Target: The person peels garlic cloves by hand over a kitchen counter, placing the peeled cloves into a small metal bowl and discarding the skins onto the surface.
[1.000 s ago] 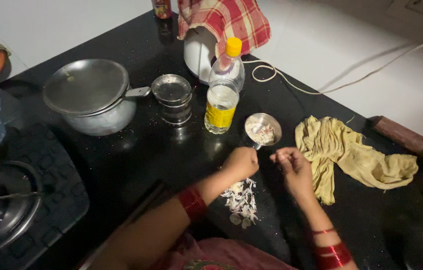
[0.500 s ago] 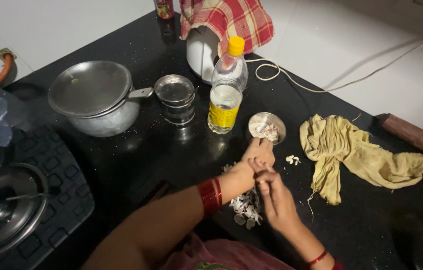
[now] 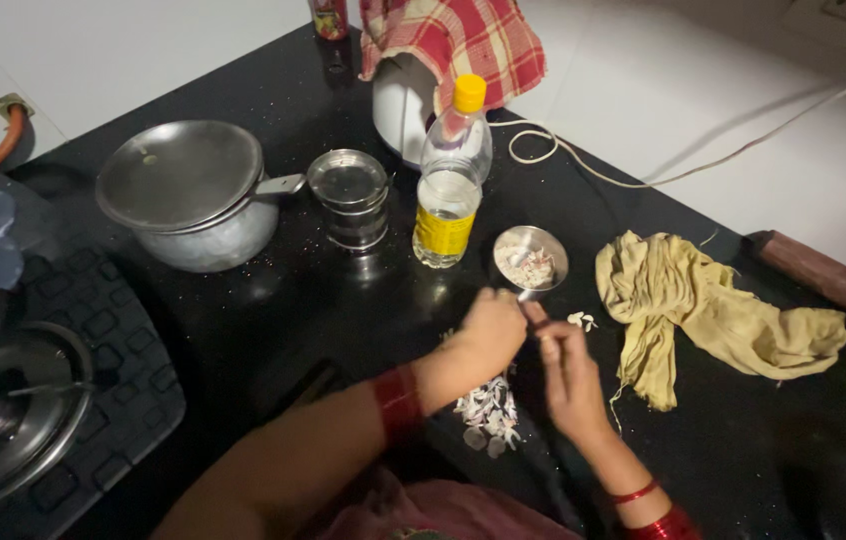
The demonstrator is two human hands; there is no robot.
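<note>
My left hand (image 3: 491,330) and my right hand (image 3: 568,372) meet fingertip to fingertip just below a small steel bowl (image 3: 531,262) that holds pale peeled garlic pieces. Both pinch a small garlic clove between them; the fingers hide most of it. A heap of pale garlic peels (image 3: 488,412) lies on the black counter (image 3: 343,310) under my left wrist. A few loose pale bits (image 3: 580,320) lie to the right of my fingers. Red bangles ring both wrists.
Behind the bowl stands a clear bottle with a yellow cap (image 3: 450,180), then a steel tin (image 3: 349,198) and a lidded steel pot (image 3: 188,195). A yellow cloth (image 3: 703,310) lies at right, and a gas stove (image 3: 18,400) is at left. A checked cloth covers a white appliance (image 3: 448,45).
My two hands were apart a second ago and have since closed together in front of the small bowl. The view has shifted slightly.
</note>
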